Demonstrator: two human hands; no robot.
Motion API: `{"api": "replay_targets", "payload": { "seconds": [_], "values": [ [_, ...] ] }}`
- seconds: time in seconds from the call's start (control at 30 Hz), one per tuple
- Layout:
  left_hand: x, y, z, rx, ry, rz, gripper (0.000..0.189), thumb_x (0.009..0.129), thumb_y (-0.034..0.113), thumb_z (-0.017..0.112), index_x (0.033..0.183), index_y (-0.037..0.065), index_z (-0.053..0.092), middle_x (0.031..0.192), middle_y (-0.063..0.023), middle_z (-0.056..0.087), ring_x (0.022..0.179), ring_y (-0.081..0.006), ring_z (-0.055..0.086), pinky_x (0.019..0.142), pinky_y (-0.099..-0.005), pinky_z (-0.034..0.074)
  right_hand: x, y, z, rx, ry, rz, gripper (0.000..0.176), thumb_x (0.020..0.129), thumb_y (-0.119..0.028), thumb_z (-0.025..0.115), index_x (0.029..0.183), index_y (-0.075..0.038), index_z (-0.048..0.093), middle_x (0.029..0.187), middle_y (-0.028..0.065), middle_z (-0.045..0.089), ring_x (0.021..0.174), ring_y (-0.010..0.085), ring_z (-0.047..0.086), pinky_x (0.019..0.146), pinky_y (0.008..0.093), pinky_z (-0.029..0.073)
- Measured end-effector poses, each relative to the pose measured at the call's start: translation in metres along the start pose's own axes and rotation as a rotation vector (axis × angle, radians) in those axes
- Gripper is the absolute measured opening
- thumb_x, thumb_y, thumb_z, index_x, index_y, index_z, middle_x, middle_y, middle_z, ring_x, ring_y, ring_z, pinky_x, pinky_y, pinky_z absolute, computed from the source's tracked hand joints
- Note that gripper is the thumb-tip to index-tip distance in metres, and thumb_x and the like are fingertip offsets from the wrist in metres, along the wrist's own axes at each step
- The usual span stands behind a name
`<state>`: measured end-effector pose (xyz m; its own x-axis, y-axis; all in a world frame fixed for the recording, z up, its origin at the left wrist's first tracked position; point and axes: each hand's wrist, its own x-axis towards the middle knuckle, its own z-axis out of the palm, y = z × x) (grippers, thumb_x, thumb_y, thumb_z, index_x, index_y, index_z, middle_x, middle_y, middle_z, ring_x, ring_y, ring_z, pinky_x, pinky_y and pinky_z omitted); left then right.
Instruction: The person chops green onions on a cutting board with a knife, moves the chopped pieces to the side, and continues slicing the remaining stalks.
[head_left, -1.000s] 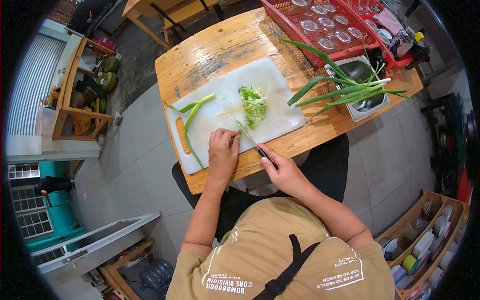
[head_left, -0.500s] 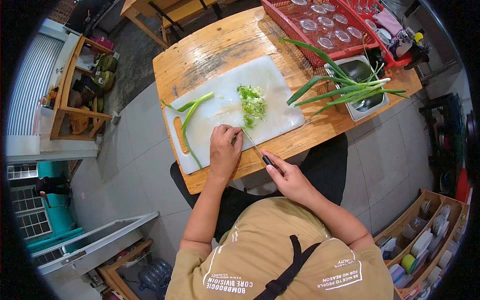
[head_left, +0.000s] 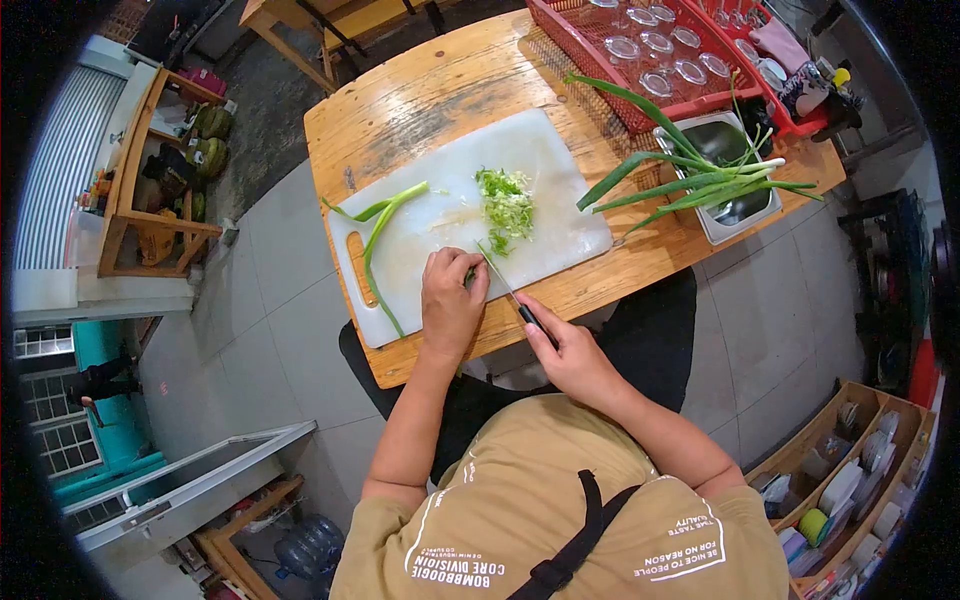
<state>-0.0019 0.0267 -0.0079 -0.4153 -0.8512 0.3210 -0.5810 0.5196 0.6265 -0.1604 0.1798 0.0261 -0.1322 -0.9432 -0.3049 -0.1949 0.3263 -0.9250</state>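
A white cutting board [head_left: 560,200] lies on the wooden table. My left hand [head_left: 453,297] rests on its near edge with fingers curled round a piece of green onion, mostly hidden under them. In my right hand [head_left: 562,345] is the black handle of a knife [head_left: 506,283], its blade pointing up and left, with the tip beside my left fingertips. Chopped green onion [head_left: 508,207] forms a pile just beyond the blade. One long green onion stalk [head_left: 375,235] lies on the board's left side, by the handle slot.
On the wooden table [head_left: 400,100], a metal container [head_left: 748,215] bears whole green onions [head_left: 700,180] at the right. Behind it stands a red crate [head_left: 640,110] of upturned glasses. Another person [head_left: 100,383] is far off at the left.
The knife and my right hand have shifted slightly left, with the blade tip a little higher. My left hand keeps its hold. The distant person's posture has changed slightly.
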Motion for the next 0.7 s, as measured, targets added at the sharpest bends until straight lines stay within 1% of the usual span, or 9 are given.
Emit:
{"api": "replay_targets", "payload": {
  "seconds": [0.17,0.23,0.33,0.37,0.4,0.47,0.53,0.63,0.7],
  "values": [
    [-0.002,0.000,0.001,0.003,0.011,-0.005,0.009,0.091,0.004,0.079,0.099,0.000,0.076,0.100,-0.0141,0.069,0.100,-0.0355,0.066,0.093,-0.0461,0.054,-0.007,-0.008,-0.007,-0.031,-0.036,0.087,0.050,0.115,-0.022,0.060,0.164,-0.015,0.054,0.071,0.0055,0.051,0.066,0.0101,0.046,0.065,0.0303,0.047],
    [-0.002,0.000,-0.001,0.008,0.022,-0.011,0.009,0.091,0.004,0.079,0.099,0.001,0.076,0.100,-0.0139,0.069,0.100,-0.0354,0.066,0.093,-0.0460,0.053,0.005,-0.014,-0.005,-0.066,-0.038,0.105,0.049,0.113,-0.025,0.060,0.160,-0.014,0.056,0.086,0.0277,0.072,0.076,0.0356,0.074,0.079,0.0421,0.058],
    [-0.005,-0.001,-0.004,0.014,0.037,-0.021,0.009,0.092,0.005,0.080,0.100,0.002,0.076,0.100,-0.0132,0.069,0.101,-0.0348,0.065,0.094,-0.0457,0.053,0.013,-0.004,0.006,-0.055,0.025,-0.010,0.048,0.113,-0.024,0.061,0.160,-0.014,0.057,0.088,0.0276,0.073,0.076,0.0308,0.074,0.079,0.0409,0.058],
    [-0.006,-0.003,-0.006,0.027,0.021,-0.015,0.009,0.091,0.005,0.079,0.100,0.003,0.076,0.100,-0.0125,0.068,0.101,-0.0342,0.065,0.094,-0.0455,0.052,0.015,0.004,0.006,-0.053,0.017,-0.042,0.049,0.114,-0.023,0.061,0.162,-0.014,0.056,0.088,0.0221,0.073,0.074,0.0197,0.068,0.075,0.0357,0.056],
    [-0.009,-0.006,-0.007,0.037,0.008,-0.013,0.009,0.091,0.005,0.079,0.099,0.004,0.076,0.099,-0.0118,0.068,0.100,-0.0335,0.064,0.094,-0.0452,0.052,0.012,0.005,0.005,-0.089,-0.011,-0.053,0.049,0.114,-0.023,0.061,0.162,-0.014,0.056,0.088,0.0221,0.073,0.074,0.0197,0.068,0.075,0.0357,0.056],
    [-0.011,-0.011,-0.008,0.019,0.051,-0.015,0.009,0.091,0.005,0.079,0.099,0.004,0.076,0.099,-0.0112,0.067,0.100,-0.0330,0.064,0.094,-0.0450,0.052,0.005,0.007,0.002,-0.061,0.010,-0.017,0.049,0.115,-0.019,0.059,0.164,-0.016,0.056,0.077,-0.0062,0.052,0.064,0.0058,0.040,0.058,0.0257,0.039],
    [-0.012,-0.012,-0.005,0.000,0.090,-0.014,0.008,0.090,0.005,0.079,0.098,0.005,0.076,0.099,-0.0105,0.067,0.100,-0.0326,0.064,0.094,-0.0448,0.052,0.003,0.019,0.001,0.045,-0.052,0.024,0.051,0.118,-0.018,0.055,0.169,-0.018,0.050,0.074,-0.0085,0.047,0.059,0.0019,0.041,0.053,0.0225,0.036],
    [-0.008,-0.013,0.000,-0.004,0.099,0.029,0.008,0.090,0.007,0.080,0.096,0.007,0.075,0.099,-0.0092,0.066,0.102,-0.0317,0.064,0.095,-0.0444,0.052,0.002,0.026,-0.006,0.138,-0.116,0.091,0.052,0.118,-0.017,0.054,0.170,-0.018,0.048,0.072,-0.0093,0.045,0.056,0.0020,0.042,0.049,0.0221,0.036],
    [-0.006,-0.015,0.005,0.010,0.085,0.039,0.007,0.091,0.010,0.080,0.095,0.007,0.075,0.099,-0.0083,0.066,0.103,-0.0309,0.063,0.095,-0.0441,0.051,0.003,0.023,-0.008,0.271,-0.079,0.104,0.051,0.118,-0.017,0.053,0.169,-0.017,0.048,0.072,-0.0090,0.047,0.054,0.0026,0.043,0.048,0.0220,0.036]
  ]
}}
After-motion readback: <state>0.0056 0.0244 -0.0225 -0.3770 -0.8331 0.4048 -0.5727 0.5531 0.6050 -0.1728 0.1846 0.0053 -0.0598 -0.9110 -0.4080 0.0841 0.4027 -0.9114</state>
